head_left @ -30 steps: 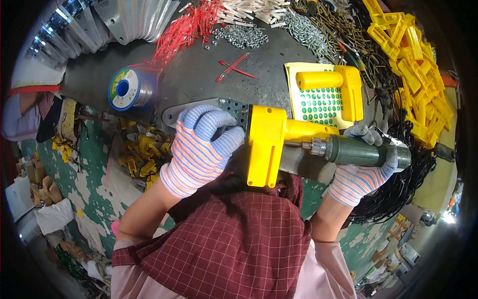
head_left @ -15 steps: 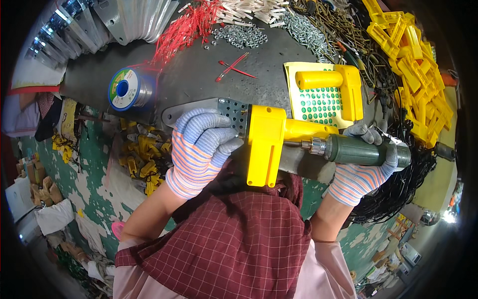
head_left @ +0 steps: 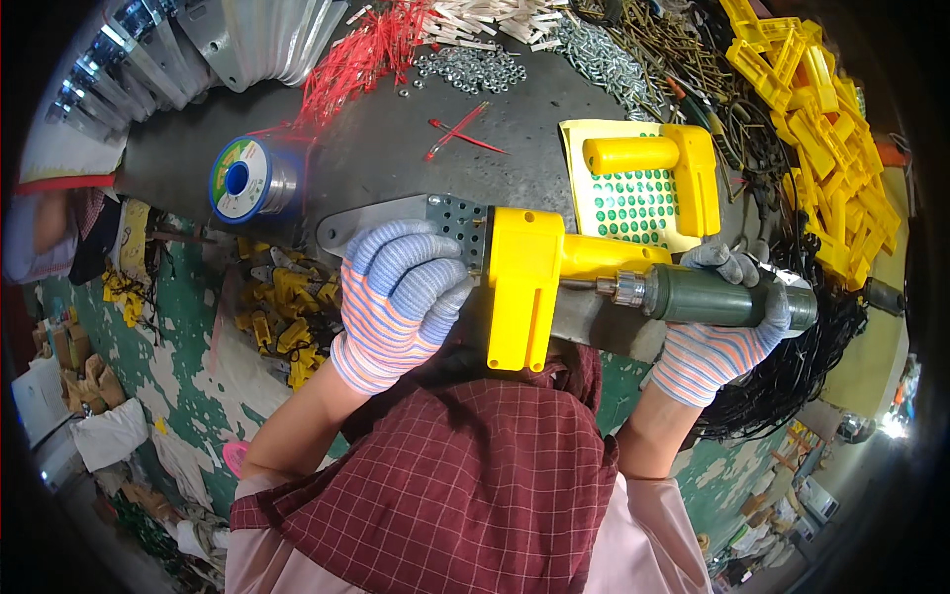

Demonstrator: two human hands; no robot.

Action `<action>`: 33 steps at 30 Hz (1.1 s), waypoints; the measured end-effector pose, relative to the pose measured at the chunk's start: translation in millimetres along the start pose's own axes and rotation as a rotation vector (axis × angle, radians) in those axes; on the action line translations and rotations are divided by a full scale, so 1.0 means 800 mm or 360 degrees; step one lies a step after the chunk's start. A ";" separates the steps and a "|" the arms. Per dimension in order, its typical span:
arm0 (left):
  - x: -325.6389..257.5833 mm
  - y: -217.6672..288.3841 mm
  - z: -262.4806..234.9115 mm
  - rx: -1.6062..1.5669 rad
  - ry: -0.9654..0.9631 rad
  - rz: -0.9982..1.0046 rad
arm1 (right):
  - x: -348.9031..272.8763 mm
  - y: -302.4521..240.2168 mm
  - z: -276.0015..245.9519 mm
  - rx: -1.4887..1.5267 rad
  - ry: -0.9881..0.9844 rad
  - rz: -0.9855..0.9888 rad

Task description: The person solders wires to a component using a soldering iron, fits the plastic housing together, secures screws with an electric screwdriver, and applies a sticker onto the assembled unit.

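My left hand, in a striped knit glove, is closed at the near edge of a grey metal plate with a perforated section. The plate runs into a yellow plastic handle with a long slot and a side grip. Gloved the same way, my right hand wraps round a dark green electric screwdriver. Its bit points left and reaches the right side of the handle's slotted part; the tip is hidden. My left fingertips are curled beside the handle's left side, and what they pinch there cannot be made out.
Behind lies another yellow handle on a sheet of green round stickers. A solder wire spool stands left. Red wires, nuts, screws and metal plates line the back; yellow parts are heaped right.
The plate and yellow handle have shifted very slightly left with my left hand. The view has moved a little; the screwdriver stays in my right hand at the handle.
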State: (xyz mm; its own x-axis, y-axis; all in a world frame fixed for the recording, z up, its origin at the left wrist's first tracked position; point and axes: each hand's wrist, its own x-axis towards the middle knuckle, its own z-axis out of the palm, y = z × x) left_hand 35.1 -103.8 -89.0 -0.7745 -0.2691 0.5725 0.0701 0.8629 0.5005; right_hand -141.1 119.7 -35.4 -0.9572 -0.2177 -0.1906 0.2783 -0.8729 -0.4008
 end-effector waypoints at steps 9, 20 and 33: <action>0.000 -0.003 -0.001 0.0008 -0.0034 0.0056 | -0.004 0.006 0.005 -0.0125 0.0037 -0.0136; 0.001 -0.001 -0.001 0.0010 -0.0035 0.0011 | -0.005 0.009 0.007 -0.0139 0.0006 -0.0122; 0.007 -0.001 -0.001 0.0035 -0.0086 0.0048 | 0.003 -0.006 0.003 -0.0098 -0.0038 -0.0079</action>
State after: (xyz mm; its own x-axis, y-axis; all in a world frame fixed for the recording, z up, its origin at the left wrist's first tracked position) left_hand 31.1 -106.3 -85.8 -0.8053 -0.2196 0.5507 0.0805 0.8798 0.4686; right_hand -144.9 122.5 -32.0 -0.9713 -0.1860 -0.1483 0.2344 -0.8544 -0.4638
